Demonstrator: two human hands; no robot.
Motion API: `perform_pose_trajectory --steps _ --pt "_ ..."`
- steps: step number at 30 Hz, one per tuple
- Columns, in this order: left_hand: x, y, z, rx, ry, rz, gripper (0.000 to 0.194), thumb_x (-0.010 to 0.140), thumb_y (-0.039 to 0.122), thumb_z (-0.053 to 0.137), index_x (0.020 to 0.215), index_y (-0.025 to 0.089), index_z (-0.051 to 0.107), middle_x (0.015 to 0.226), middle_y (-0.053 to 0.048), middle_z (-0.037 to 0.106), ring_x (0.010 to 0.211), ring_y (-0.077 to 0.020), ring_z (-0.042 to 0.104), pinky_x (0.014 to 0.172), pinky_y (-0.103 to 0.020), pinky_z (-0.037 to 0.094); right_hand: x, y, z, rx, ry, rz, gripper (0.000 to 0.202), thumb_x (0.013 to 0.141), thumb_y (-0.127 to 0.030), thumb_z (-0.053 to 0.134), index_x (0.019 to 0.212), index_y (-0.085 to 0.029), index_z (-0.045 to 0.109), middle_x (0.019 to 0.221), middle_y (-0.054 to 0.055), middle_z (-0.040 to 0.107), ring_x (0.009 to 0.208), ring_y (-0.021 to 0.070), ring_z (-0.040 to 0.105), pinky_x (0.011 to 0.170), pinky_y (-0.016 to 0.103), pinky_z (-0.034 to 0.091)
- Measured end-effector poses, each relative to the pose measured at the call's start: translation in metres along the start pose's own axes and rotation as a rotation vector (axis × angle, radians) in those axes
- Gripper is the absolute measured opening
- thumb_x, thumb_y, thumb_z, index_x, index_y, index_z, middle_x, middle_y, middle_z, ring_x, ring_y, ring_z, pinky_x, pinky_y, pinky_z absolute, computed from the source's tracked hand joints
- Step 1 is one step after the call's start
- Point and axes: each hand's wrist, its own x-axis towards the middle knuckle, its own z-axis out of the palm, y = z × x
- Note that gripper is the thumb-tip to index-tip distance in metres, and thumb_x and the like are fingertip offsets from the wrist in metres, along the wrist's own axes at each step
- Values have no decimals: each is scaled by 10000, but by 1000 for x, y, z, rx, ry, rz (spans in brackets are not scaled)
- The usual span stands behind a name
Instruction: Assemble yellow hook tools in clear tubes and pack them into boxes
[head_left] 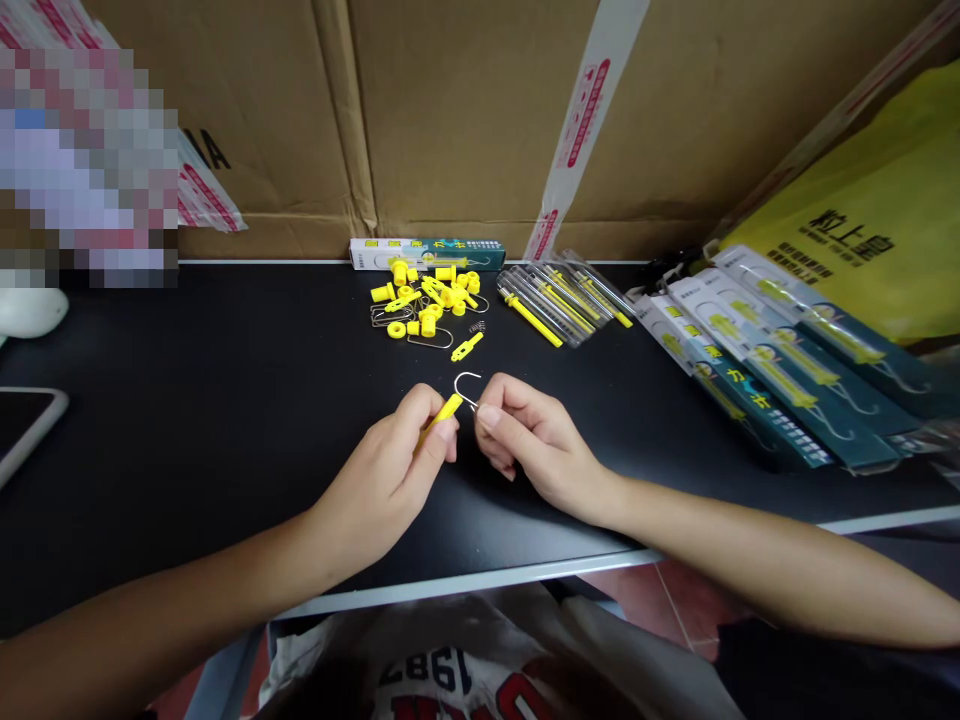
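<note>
My left hand (pixel 409 455) is closed around a yellow plastic strip (pixel 449 408), whose end sticks out between thumb and fingers. Close beside it, my right hand (pixel 525 430) pinches a thin metal hook (pixel 466 378); its curved end points up and away from me. The hook's shaft meets or lies very near the yellow strip's tip; I cannot tell whether they are joined. Just beyond my hands lie a loose yellow slotted piece (pixel 468 347) and a small spring (pixel 477 327). Behind these is a pile of yellow plastic parts (pixel 429 318) mixed with bent metal hooks.
Clear tubes with yellow rods (pixel 559 300) lie right of the pile. A printed box (pixel 427 254) rests at the back against cardboard (pixel 465 120). Several green-and-white boxes (pixel 780 350) and a yellow bag (pixel 877 220) stand at right. A phone (pixel 30 425) lies at the left edge.
</note>
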Motion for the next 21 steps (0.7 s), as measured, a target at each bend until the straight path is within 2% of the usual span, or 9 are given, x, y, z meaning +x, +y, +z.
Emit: perform_pose_trajectory --steps 3,7,13,16,21 --pt "1 -1 2 120 19 57 189 972 275 348 825 190 428 710 35 508 601 -87 472 571 -229 340 1 1 5 133 -25 60 247 939 -344 483 749 -198 422 530 -85 419 430 57 352 402 174 316" --pt "2 -3 3 176 -12 31 184 977 290 320 835 205 400 690 42 520 596 -101 507 577 -235 343 1 1 9 290 -27 140 241 921 -339 515 749 -188 441 524 -78 485 418 54 418 406 165 384" --pt "2 -3 4 255 -33 -10 148 974 296 296 879 222 382 670 48 551 562 -114 546 532 -219 338 1 2 11 428 -28 215 234 891 -343 567 749 -168 504 644 -11 625 580 100 604 542 232 547" --pt "2 -3 5 294 -18 -2 114 962 273 310 881 225 375 669 47 572 560 -120 567 525 -213 341 1 3 11 461 -28 225 238 877 -337 591 735 -156 530 712 16 646 663 111 627 607 252 566" --pt "3 -1 4 411 -16 -26 131 950 274 306 851 224 378 654 27 577 519 -137 579 480 -213 312 0 4 11 480 -14 240 228 864 -321 614 725 -155 540 714 -6 608 648 98 607 686 275 557"
